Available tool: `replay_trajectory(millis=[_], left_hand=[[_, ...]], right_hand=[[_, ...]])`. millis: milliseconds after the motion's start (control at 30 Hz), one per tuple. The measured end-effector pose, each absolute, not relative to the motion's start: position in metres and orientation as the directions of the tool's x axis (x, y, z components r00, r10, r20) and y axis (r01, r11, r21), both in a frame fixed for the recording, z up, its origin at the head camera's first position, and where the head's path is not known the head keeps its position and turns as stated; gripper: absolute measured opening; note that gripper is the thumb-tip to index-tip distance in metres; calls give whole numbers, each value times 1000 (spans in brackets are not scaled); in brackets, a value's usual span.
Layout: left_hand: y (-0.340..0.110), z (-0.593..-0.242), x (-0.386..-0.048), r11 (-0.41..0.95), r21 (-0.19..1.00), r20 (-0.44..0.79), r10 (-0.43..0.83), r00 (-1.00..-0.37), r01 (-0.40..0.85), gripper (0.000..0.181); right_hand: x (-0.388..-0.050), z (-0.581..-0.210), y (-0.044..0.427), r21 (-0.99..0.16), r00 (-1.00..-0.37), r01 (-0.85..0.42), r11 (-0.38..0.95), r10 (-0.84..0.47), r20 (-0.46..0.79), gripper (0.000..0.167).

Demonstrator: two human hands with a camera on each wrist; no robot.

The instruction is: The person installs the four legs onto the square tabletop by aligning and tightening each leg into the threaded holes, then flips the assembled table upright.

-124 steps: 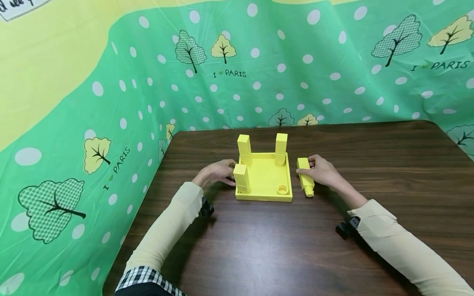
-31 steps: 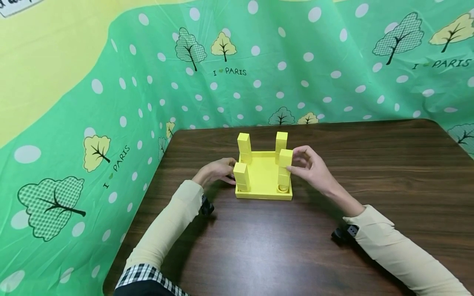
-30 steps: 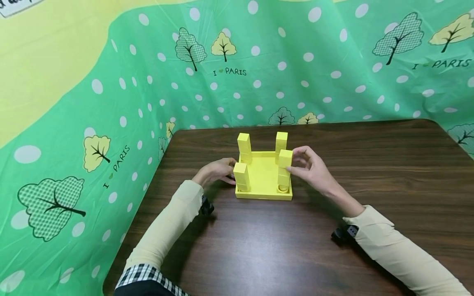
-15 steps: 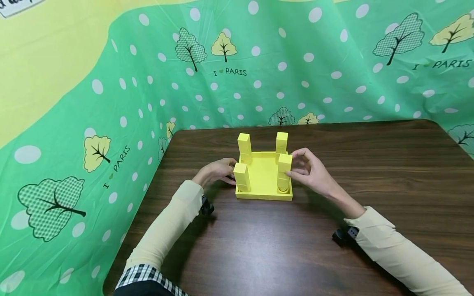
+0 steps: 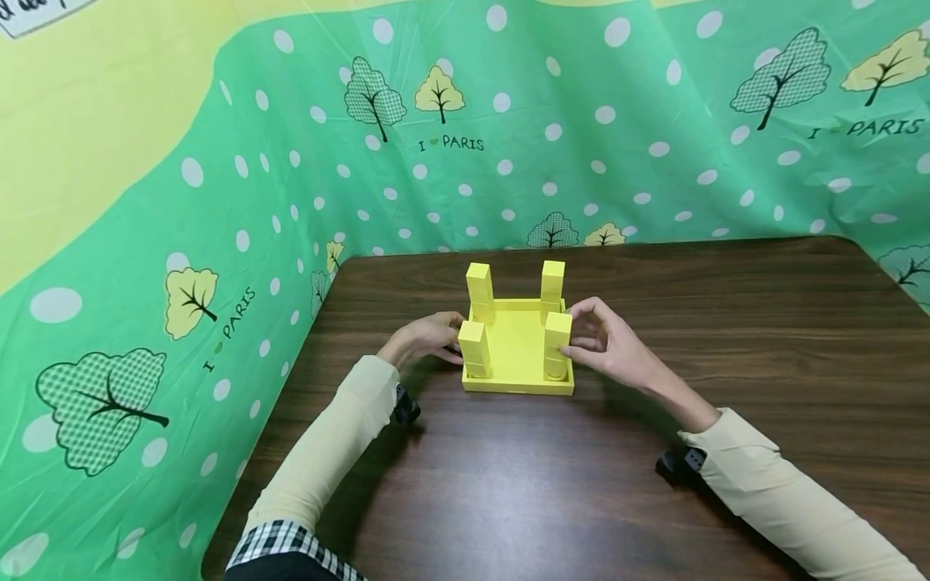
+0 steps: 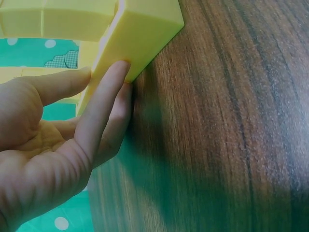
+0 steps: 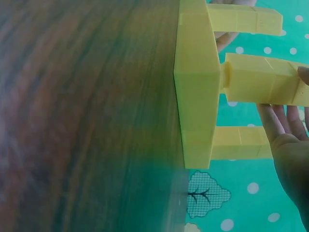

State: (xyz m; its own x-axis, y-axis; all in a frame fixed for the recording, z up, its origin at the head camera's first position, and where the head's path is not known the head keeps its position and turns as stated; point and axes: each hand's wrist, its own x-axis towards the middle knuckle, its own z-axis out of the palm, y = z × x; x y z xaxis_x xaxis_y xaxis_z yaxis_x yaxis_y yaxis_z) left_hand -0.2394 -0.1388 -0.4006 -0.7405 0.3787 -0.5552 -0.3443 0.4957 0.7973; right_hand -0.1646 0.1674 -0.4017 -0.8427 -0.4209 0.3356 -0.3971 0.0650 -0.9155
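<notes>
A square yellow tray-like base point(image 5: 517, 387) lies on the table, low rim upward, with blocky yellow legs standing at its corners. At the near right corner, my right hand point(image 5: 613, 343) pinches the yellow leg point(image 5: 558, 331) between thumb and fingers. In the right wrist view that leg point(image 7: 251, 79) stands upright on the base's round collar point(image 7: 224, 79); whether it is fully seated I cannot tell. My left hand point(image 5: 430, 336) holds the base's left side by the near left leg point(image 5: 474, 343). In the left wrist view its thumb is at the rim, its fingers point(image 6: 104, 104) against the outer wall.
Two more legs, the far left leg point(image 5: 479, 284) and the far right leg point(image 5: 552, 282), stand at the back corners. The dark wooden table point(image 5: 508, 484) ends at a green dotted cloth point(image 5: 617, 161) behind and to the left.
The right hand has lifted the leg from the table right of the base and set it upright over the near right collar. In the last second leg and hand sank lower. The left hand stayed put.
</notes>
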Motion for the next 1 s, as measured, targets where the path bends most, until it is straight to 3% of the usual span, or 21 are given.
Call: replay_trajectory(millis=[333,667,767,1000], left_hand=[[-139,-401,-239,497,799,-552,383,-741,-338,33],[-139,-399,-238,504,796,-553,383,-740,-335,34],[-139,-399,-238,504,796,-553,384,-739,-334,34],[-139,-400,-239,501,798,-550,381,-743,-334,34]], right_hand=[[-164,-398,171,-917,-808,-393,66,-501,310,52],[-167,-390,174,-900,-812,-420,114,-490,317,33],[-168,-388,173,-925,-810,-371,80,-515,280,35],[-171,-390,165,-947,-749,-258,-191,-579,321,39]])
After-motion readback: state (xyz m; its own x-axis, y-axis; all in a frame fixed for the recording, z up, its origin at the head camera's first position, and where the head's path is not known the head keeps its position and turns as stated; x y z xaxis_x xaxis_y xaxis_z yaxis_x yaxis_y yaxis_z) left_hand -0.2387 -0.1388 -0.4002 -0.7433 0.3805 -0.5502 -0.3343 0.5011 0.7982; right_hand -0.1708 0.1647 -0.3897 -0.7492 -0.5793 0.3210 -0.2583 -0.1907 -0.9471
